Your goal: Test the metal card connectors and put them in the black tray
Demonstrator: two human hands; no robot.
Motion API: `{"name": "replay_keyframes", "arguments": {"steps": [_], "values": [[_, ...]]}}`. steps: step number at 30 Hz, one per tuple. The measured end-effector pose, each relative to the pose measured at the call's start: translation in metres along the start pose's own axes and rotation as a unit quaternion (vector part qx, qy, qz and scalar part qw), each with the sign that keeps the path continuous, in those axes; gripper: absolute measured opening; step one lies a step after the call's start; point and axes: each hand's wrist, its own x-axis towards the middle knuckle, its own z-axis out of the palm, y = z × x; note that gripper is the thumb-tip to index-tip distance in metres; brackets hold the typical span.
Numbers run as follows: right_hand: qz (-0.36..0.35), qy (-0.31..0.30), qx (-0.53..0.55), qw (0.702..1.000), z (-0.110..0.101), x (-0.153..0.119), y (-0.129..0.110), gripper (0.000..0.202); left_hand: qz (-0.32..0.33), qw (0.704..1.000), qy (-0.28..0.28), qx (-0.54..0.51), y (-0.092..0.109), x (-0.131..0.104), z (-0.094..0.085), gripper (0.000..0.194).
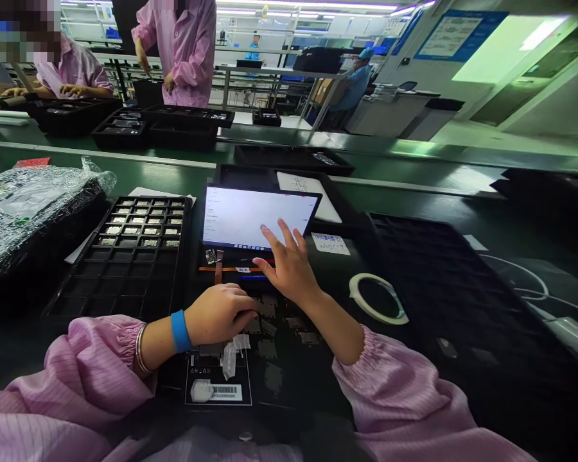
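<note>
From where I stand, the right hand (289,264) is spread, fingers apart, over the lower right part of a lit tablet (245,215); whether a fingertip touches the glass, I can't tell. The tablet stands just beyond both hands, showing lines of text too small to read and a row of icons along its bottom edge.

The left hand (219,313) is curled, thumb and fingers drawn together, but I can't make out whether anything is pinched between them. Just below it on the dark surface (313,398) is a black panel (243,375) with small printed symbols and a white barcode label (227,393), its digits too fine to trust, partly covered by clear tape.

Thin grey plates (267,348) lie between and below the hands. Beyond the left hand, an orange strip (212,269) carries a small marked white tag (243,270). Right of the right hand is a handwritten note (330,244), illegible to me, and nearer, a roll of tape (358,296). Left of the left hand sits a black compartment tray (120,282), its far rows holding silver parts (131,230).
</note>
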Motion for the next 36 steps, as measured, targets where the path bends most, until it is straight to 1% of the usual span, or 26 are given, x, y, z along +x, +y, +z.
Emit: {"name": "replay_keyframes", "arguments": {"steps": [4, 7, 10, 15, 18, 21, 23, 31, 36], "values": [[0.015, 0.005, -0.001, 1.0, 0.0007, -0.0007, 0.0007, 0.074, 0.001, 1.0, 0.001, 0.001, -0.0006, -0.001, 0.0008, 0.02], [0.015, 0.001, 0.0, 1.0, 0.0013, -0.0011, 0.0011, 0.075, 0.001, 1.0, -0.001, 0.001, -0.0005, -0.0017, 0.0009, 0.02], [0.001, -0.005, 0.008, 1.0, 0.0011, -0.0008, 0.0011, 0.066, -0.001, 1.0, -0.007, 0.001, 0.0003, -0.0015, -0.0002, 0.021], [-0.048, -0.021, 0.034, 0.998, -0.0025, 0.0002, 0.0001, 0.046, 0.001, 1.0, -0.009, 0.003, 0.0012, -0.0004, -0.0009, 0.021], [-0.053, -0.007, 0.036, 0.998, -0.0028, 0.0002, 0.0002, 0.048, 0.004, 1.0, -0.003, 0.006, 0.0005, -0.0005, 0.0001, 0.02], [-0.017, 0.005, 0.017, 1.0, -0.0009, -0.0001, 0.0009, 0.059, 0.004, 1.0, -0.002, 0.006, 0.0001, -0.0009, 0.0007, 0.019], [-0.002, 0.001, 0.01, 1.0, 0.0002, -0.0001, 0.001, 0.061, 0.004, 1.0, -0.003, 0.006, 0.0003, -0.001, 0.0008, 0.018], [-0.032, -0.004, 0.039, 0.999, -0.003, 0.001, -0.0013, 0.046, 0.004, 1.0, -0.001, 0.009, 0.0002, -0.001, 0.0009, 0.019], [-0.041, 0.009, 0.048, 0.998, -0.0026, 0.0014, -0.0008, 0.042, 0.006, 1.0, -0.002, 0.008, -0.0003, -0.0011, 0.0008, 0.018]]}}
